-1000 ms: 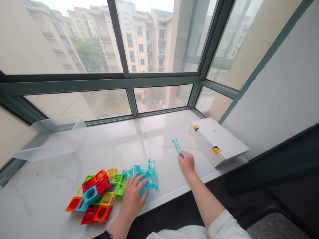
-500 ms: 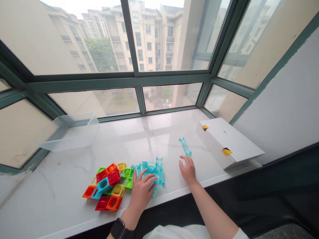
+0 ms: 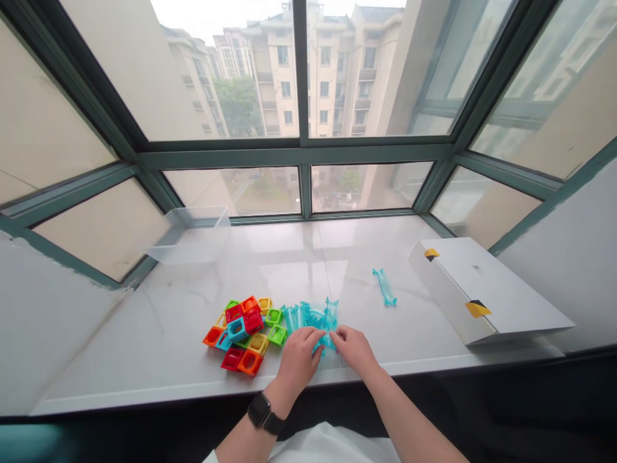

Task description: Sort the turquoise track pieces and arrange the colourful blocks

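Meeting over translucent blue plastic track pieces (image 3: 308, 315) heaped by the white marble-look windowsill's (image 3: 270, 257) front edge, the left hand (image 3: 299, 357) and right hand (image 3: 355, 350) have fingertips nearly pinched, any hold unclear. One wavy translucent blue strip (image 3: 384, 287) lies apart rightward; the rest look unseparated.

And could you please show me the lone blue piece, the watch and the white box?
Lone blue piece (image 3: 385, 288): head view, on its middle.
Watch (image 3: 259, 408): head view, on its dark screen.
White box (image 3: 488, 281): head view, on its top.
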The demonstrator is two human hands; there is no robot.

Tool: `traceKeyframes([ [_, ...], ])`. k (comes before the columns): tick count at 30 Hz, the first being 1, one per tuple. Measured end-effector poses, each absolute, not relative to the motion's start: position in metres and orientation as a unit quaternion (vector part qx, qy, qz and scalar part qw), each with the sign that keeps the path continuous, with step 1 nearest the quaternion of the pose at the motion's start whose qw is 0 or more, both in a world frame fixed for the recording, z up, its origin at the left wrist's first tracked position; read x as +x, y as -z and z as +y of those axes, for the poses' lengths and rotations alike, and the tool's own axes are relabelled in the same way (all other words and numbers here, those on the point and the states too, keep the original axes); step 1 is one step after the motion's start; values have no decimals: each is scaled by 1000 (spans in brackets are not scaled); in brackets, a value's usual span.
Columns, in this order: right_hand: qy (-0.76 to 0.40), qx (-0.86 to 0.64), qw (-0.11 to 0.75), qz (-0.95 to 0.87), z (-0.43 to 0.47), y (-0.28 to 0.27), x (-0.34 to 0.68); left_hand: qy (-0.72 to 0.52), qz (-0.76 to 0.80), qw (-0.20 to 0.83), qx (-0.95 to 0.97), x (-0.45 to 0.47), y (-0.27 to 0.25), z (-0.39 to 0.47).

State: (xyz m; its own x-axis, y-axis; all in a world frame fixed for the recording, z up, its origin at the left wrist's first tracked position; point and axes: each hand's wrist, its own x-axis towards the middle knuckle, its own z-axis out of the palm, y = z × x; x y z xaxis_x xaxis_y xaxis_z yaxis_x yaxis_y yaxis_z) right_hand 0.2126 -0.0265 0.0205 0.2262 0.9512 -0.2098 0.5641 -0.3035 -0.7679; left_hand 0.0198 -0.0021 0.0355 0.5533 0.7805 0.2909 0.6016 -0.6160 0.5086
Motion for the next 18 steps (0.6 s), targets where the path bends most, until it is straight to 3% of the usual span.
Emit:
traceKeyframes([
  [18,-426,-684,376,-458,-33,-17,213,-273,415,205,844,16,-33,-7],
])
